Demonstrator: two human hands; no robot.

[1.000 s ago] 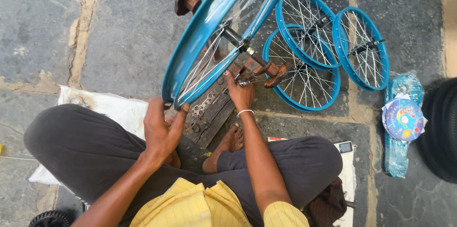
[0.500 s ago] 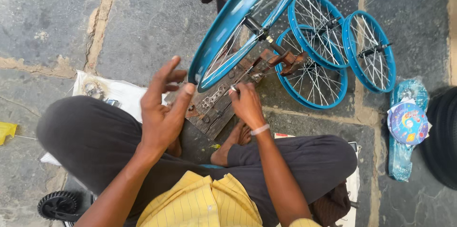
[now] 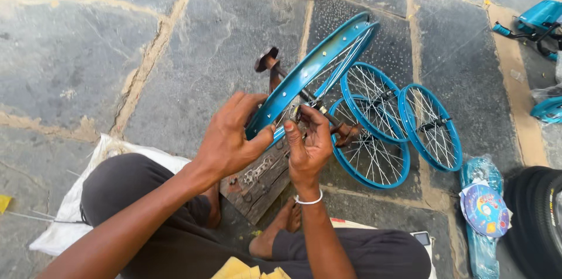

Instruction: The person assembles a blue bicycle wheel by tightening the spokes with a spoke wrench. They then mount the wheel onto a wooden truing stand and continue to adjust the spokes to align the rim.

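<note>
A blue spoked bicycle wheel rim stands upright on a rusty truing stand in front of me. My left hand presses against the rim's near edge, thumb and fingers on its side. My right hand is closed on a small metal tool held among the spokes near the rim. I sit cross-legged in dark trousers on a white sack.
Three smaller blue spoked wheels lie overlapping on the stone floor to the right. A dark wooden block sits under the stand. A plastic-wrapped packet and black tyre lie at right; blue parts are at top right.
The camera view has tilted up and zoomed closer. My right hand rose from the wooden block to the spokes, and my left hand shifted along the rim.
</note>
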